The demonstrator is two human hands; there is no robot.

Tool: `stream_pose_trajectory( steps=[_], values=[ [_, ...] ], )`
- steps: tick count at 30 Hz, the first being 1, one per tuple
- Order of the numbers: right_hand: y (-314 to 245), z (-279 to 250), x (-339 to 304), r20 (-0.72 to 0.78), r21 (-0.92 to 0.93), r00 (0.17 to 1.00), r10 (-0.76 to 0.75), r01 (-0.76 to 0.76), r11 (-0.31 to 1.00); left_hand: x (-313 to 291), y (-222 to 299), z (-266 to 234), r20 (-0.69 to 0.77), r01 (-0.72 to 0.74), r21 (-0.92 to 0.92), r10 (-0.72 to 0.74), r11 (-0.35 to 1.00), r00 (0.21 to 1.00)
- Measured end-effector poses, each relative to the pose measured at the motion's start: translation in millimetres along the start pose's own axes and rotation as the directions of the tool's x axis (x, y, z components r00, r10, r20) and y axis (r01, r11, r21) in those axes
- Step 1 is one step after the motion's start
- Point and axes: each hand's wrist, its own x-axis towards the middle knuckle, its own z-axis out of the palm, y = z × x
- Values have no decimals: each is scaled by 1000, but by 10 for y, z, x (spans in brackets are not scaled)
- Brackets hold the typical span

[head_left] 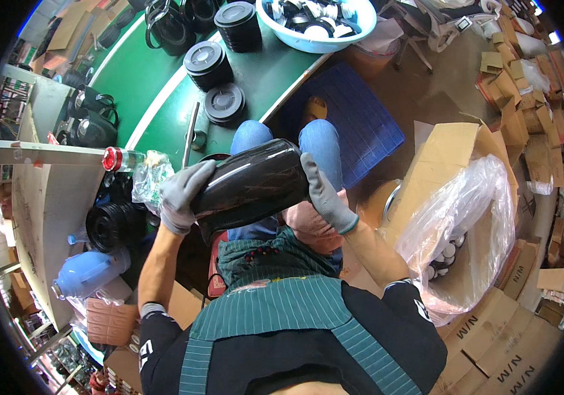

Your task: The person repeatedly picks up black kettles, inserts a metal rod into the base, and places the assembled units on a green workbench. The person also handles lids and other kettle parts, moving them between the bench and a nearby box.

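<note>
A glossy black jug body lies on its side above my lap, held between my two gloved hands. My left hand is closed round its left end, where the body flares into a dark rim. My right hand grips the other end, its fingers along the rounded edge. Below my right hand a pink cloth lies over my thigh. Whether that hand also touches the cloth, I cannot tell.
Stacks of black round lids and black jugs stand on the green table. A light-blue basin holds small parts. To my right is an open carton with a plastic liner. A blue plastic pallet lies ahead.
</note>
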Motion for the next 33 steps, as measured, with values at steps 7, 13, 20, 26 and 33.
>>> stream_pose_trajectory(
  steps=[7, 13, 20, 26, 33],
  values=[
    [-593, 152, 140, 288, -376, 814, -504, 580, 723, -1512, -1232, 988, 340, 332, -936, -541, -117, 769],
    [-652, 427, 184, 139, -5, 959, -248, 251, 968, -252, -165, 162, -8, 372, -338, -398, 864, 917],
    [-632, 186, 159, 291, 61, 911, 291, -321, 945, -96, -223, 3, -56, 92, -188, -104, 978, 993],
    [-549, 313, 165, 264, -172, 775, -574, 623, 763, -374, -372, 526, 152, 461, -679, -506, 571, 849],
    [-681, 142, 150, 183, -130, 965, 187, -165, 978, -33, -59, 85, -60, 141, -231, -159, 963, 985]
  ],
)
